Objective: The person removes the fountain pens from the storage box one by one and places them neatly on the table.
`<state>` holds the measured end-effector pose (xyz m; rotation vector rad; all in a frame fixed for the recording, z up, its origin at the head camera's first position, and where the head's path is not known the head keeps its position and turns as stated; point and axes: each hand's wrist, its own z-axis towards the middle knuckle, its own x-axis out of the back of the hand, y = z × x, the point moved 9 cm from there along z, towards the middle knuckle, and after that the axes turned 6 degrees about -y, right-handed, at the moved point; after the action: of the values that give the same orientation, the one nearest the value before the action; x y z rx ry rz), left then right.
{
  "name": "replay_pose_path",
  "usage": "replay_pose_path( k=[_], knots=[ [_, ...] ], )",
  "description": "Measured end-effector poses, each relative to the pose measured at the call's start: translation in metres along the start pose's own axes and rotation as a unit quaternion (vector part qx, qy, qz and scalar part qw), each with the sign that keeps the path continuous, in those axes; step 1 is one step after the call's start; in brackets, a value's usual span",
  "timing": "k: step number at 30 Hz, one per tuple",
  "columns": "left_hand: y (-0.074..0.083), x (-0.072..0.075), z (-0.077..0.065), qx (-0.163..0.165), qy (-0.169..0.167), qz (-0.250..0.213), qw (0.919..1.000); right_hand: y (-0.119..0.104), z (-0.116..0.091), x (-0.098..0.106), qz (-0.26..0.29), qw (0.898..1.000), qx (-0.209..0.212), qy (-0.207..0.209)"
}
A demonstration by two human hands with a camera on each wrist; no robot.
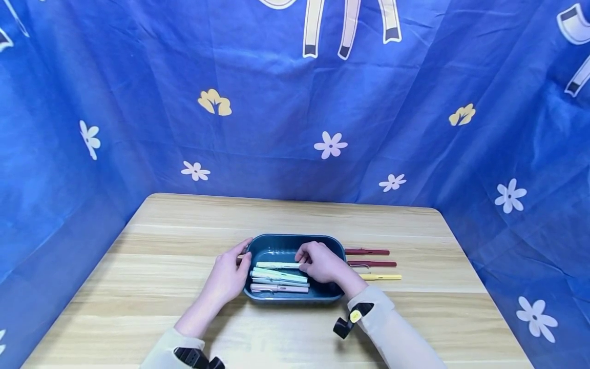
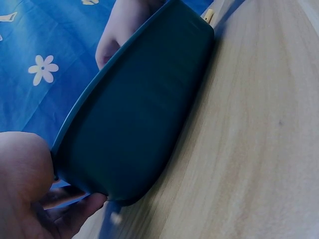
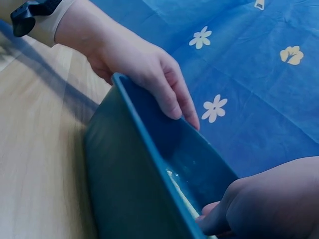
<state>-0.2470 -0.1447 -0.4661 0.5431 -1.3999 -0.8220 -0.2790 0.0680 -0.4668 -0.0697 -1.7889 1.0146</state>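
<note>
A dark teal plastic box (image 1: pixel 295 298) stands on the wooden table, its long side facing me. Gripping its left end is my left hand (image 1: pixel 229 274), with the thumb over the rim and other fingers against the outside wall (image 2: pixel 79 214). My right hand (image 1: pixel 322 264) reaches inside the box and pinches the right end of a pale green pen (image 1: pixel 276 265); the fingertips partly hide that end. Nearer the front wall lie further pens: light green (image 1: pixel 281 275), pale blue (image 1: pixel 267 281) and a light purple one (image 1: pixel 279 289) with a clip.
Right of the box, two dark red pens (image 1: pixel 369 251) and a yellow pen (image 1: pixel 384 277) lie on the table (image 1: pixel 184 246), roughly parallel; their left ends are hidden by the box or my arm. A blue patterned cloth (image 1: pixel 276 128) hangs behind and on both sides.
</note>
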Motion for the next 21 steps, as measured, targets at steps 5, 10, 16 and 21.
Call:
replay_pose_path(
  k=[5,10,16,21],
  knots=[
    [0.0,0.0,0.0,0.001,-0.002,-0.002,1.0,-0.001,-0.002,0.009,0.024,0.999,0.008,0.026],
    [-0.001,0.0,0.0,0.002,-0.002,-0.002,1.0,0.001,-0.005,0.014,0.035,0.998,0.009,0.051],
    [-0.001,0.0,0.0,0.002,-0.001,-0.001,1.0,0.005,-0.007,0.017,0.062,0.995,0.005,0.074],
    [0.0,0.0,0.0,0.001,0.0,0.002,1.0,0.006,-0.01,0.02,0.081,0.992,0.003,0.092]
  ],
)
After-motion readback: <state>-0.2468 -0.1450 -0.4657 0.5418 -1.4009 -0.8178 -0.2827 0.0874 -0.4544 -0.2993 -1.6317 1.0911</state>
